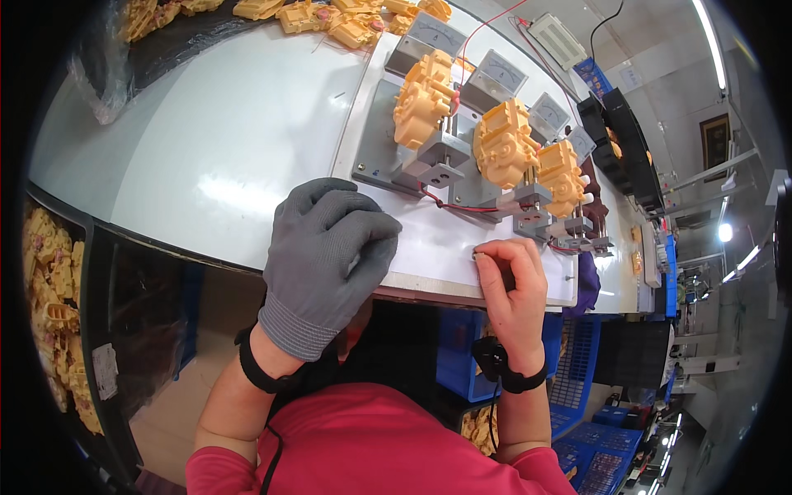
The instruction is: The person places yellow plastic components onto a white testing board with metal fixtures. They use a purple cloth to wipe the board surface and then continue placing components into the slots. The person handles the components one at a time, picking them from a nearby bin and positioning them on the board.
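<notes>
My left hand [326, 252], in a grey knit glove, rests palm down on the near edge of the white board [437, 243], fingers loosely curled and holding nothing. My right hand [513, 280] is bare and curled into a loose fist at the board's front edge, thumb and forefinger pinched on something small that I cannot make out. Just beyond both hands, three yellow plastic gear housings [505, 144] sit clamped on grey metal fixtures [441, 157] in a row, with red wires [454, 206] running between them.
Grey analog meters [495, 74] stand behind the fixtures. More yellow housings [330, 16] lie piled at the bench's far edge, and others fill a bin [58, 313] at my left. Blue crates [577, 412] sit under the white bench [223, 140]. Black trays [627, 140] line the right.
</notes>
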Demonstrator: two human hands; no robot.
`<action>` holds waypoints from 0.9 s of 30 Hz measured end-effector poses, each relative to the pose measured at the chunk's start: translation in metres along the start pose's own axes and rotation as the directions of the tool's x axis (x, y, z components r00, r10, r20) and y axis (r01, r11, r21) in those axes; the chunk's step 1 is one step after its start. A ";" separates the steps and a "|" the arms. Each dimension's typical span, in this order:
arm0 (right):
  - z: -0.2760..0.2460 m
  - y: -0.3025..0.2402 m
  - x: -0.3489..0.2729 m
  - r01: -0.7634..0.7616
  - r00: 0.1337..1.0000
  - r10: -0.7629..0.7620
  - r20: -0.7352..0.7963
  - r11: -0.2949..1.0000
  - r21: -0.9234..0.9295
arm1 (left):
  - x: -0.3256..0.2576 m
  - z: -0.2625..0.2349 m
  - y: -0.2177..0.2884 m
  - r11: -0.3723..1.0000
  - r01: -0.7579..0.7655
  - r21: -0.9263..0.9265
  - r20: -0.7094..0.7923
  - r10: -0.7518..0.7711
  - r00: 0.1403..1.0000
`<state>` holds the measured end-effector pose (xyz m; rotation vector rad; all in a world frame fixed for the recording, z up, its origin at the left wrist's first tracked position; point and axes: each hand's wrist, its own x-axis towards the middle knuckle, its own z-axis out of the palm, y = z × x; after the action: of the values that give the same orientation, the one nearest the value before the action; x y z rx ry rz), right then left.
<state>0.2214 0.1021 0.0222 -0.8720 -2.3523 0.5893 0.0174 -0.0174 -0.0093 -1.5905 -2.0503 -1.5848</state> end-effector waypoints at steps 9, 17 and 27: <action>-0.001 -0.002 0.000 0.000 1.000 0.000 0.008 1.000 -0.003 | 0.000 -0.001 0.000 1.000 0.016 0.002 0.008 -0.016 1.000; 0.000 -0.001 0.000 -0.001 1.000 0.001 0.002 1.000 0.012 | 0.000 -0.001 0.002 0.999 0.033 0.014 0.000 -0.033 0.999; -0.001 -0.001 0.000 0.006 1.000 -0.006 -0.001 1.000 0.000 | 0.000 -0.002 0.001 1.000 0.016 0.021 0.006 -0.016 1.000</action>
<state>0.2215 0.1013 0.0235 -0.8649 -2.3533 0.5858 0.0168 -0.0189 -0.0075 -1.5786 -2.0808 -1.5594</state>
